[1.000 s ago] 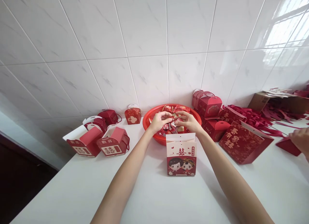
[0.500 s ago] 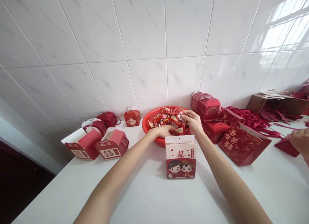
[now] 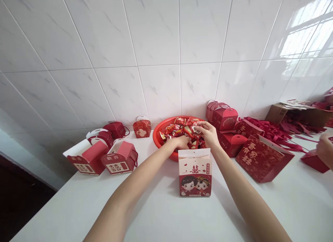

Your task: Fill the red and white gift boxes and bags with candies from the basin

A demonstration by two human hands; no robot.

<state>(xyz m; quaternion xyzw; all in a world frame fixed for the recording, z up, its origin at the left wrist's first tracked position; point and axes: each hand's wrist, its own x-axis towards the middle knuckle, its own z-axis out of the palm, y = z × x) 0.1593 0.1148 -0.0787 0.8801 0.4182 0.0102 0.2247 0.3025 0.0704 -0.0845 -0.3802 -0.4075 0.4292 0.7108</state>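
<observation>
A red plastic basket (image 3: 157, 137) holds several wrapped candies (image 3: 179, 121) in red and gold. My right hand (image 3: 210, 135) is at the basket's right side, thumb and fingers pinching a red-wrapped candy (image 3: 197, 130) with a white label. My left hand (image 3: 182, 142) reaches into the front of the basket, its fingers curled down among the candies; what they grip is hidden. Between my forearms, just in front of the basket, an upright red and white gift box (image 3: 195, 176) with two cartoon figures stands with its top flaps up.
Red gift boxes (image 3: 119, 158) stand on the white table (image 3: 161, 214) to the left. More boxes (image 3: 225, 118) are stacked at right, beside a large tilted red box (image 3: 262, 158). Dark red ribbons (image 3: 275, 129) and a carton (image 3: 275, 113) lie beyond. Another person's hand (image 3: 325, 148) holds something red at the right edge.
My left hand has drawn its fingers in among the candies. The right hand stays at the basket's right side with the candy. The other person's hand has shifted slightly.
</observation>
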